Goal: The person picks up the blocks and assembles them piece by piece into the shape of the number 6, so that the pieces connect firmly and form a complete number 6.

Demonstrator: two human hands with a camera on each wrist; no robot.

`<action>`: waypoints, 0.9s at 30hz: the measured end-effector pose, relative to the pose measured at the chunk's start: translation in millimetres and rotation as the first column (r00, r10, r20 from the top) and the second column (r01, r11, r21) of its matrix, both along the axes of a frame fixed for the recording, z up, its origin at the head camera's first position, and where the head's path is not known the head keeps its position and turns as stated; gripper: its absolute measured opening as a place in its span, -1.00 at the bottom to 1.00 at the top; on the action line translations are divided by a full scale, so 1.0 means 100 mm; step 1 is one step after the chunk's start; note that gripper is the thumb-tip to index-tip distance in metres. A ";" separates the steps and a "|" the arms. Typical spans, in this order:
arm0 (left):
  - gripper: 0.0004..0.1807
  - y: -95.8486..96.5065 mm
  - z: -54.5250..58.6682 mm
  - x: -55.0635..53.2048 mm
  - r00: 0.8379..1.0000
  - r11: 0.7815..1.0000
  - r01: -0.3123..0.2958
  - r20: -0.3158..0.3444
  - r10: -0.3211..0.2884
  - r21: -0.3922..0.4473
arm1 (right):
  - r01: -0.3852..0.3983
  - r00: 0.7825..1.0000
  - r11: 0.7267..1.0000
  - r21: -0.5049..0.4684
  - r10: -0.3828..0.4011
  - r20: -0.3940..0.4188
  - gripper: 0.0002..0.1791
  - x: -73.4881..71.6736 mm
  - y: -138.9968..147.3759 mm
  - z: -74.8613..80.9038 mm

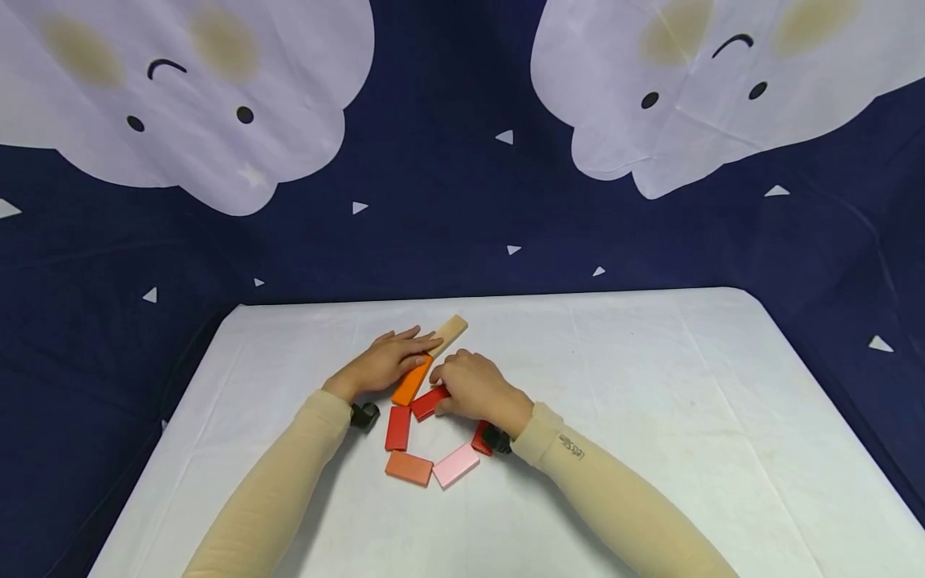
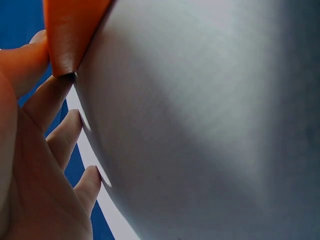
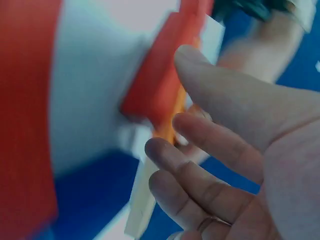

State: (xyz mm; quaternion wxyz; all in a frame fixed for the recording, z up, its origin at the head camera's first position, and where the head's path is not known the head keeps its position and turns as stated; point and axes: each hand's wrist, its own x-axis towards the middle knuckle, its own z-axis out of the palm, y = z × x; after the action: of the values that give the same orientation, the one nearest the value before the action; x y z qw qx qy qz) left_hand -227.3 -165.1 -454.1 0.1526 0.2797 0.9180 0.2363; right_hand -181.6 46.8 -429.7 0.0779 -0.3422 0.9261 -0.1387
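Note:
In the head view, my left hand (image 1: 390, 359) lies over the join of an orange block (image 1: 410, 384) and a natural wood block (image 1: 450, 331). Its fingers reach out fairly straight, and its thumb and index touch the orange block's end in the left wrist view. My right hand (image 1: 477, 387) holds a red block (image 1: 429, 403) at one end, thumb on the near side and index on the far side. That block meets the orange block and another red block (image 1: 397, 428) at a corner. The right wrist view is blurred, so the exact contact is unclear.
Below the hands, a coral block (image 1: 409, 468), a pink block (image 1: 456, 466) and a further red block (image 1: 481, 439), partly hidden by the right wrist, curve round in a ring. All lie flat on the white-covered table (image 1: 650, 385). A dark blue cloth (image 1: 448, 160) hangs behind.

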 end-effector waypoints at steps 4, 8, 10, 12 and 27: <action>-0.49 0.00 0.00 0.00 1.000 1.000 -0.007 0.012 0.007 -0.015 | 0.047 0.996 0.996 -0.075 -0.041 0.080 -0.51 -0.06 0.21 0.08; -0.49 0.00 0.00 -0.01 1.000 0.999 -0.015 0.020 0.015 -0.029 | 0.080 0.984 0.991 -0.105 -0.062 0.164 -0.48 -0.12 0.45 0.13; -0.49 0.00 0.00 -0.01 1.000 0.999 -0.019 0.022 0.019 -0.035 | 0.075 0.981 0.991 -0.110 -0.054 0.185 -0.46 -0.15 0.56 0.12; -0.49 0.01 0.00 -0.01 1.000 0.999 -0.022 0.021 0.023 -0.041 | 0.062 0.980 0.992 -0.111 -0.040 0.197 -0.44 -0.17 0.64 0.09; -0.49 0.01 -0.01 0.01 0.999 0.999 -0.031 0.032 0.033 -0.038 | -0.041 0.974 0.989 -0.144 0.072 0.216 -0.47 -0.16 0.76 -0.06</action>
State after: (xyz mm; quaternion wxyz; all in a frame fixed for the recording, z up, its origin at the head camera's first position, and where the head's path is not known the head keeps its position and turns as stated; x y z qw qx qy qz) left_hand -226.7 -163.7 -454.8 0.1692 0.2580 0.9240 0.2260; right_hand -198.1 122.4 -436.2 0.1603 -0.3556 0.8896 -0.2376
